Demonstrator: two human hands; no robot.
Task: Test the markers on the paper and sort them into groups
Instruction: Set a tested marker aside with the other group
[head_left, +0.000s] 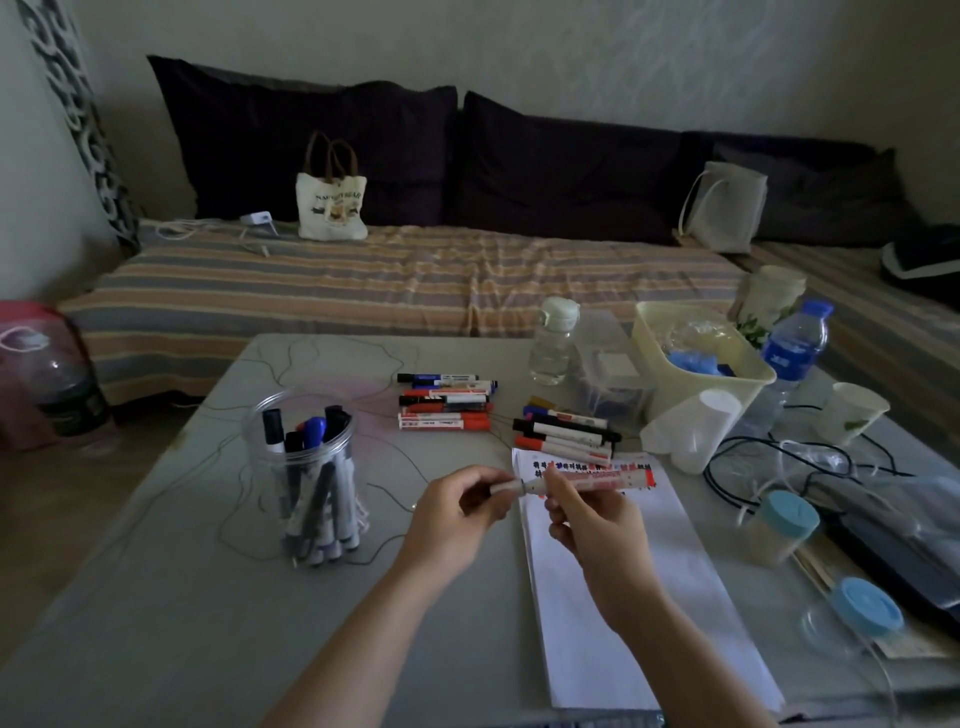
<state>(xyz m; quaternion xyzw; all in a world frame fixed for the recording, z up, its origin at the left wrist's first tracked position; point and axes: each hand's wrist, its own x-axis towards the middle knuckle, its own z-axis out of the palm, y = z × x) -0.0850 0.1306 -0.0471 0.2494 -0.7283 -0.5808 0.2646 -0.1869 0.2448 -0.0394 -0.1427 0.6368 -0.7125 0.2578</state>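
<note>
Hands (524, 499) meet above the paper (623, 597), left pinching the cap (503, 488), right gripping the red marker (592, 480), its long axis running left-right.

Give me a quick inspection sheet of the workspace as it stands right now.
Surface: grey table, thin wires trailing across it.
Job's things: red marker held over the paper, which has test scribbles at its top; two sorted marker groups; clear jar of markers.
Clutter: cream bin, water bottles, blue-lidded jars, paper cup.
Fingers: left hand pinches the cap end; right hand grips the barrel.
Cables: black cord at right.
Surroundings: striped sofa, tote bag, dark cushions.
</note>
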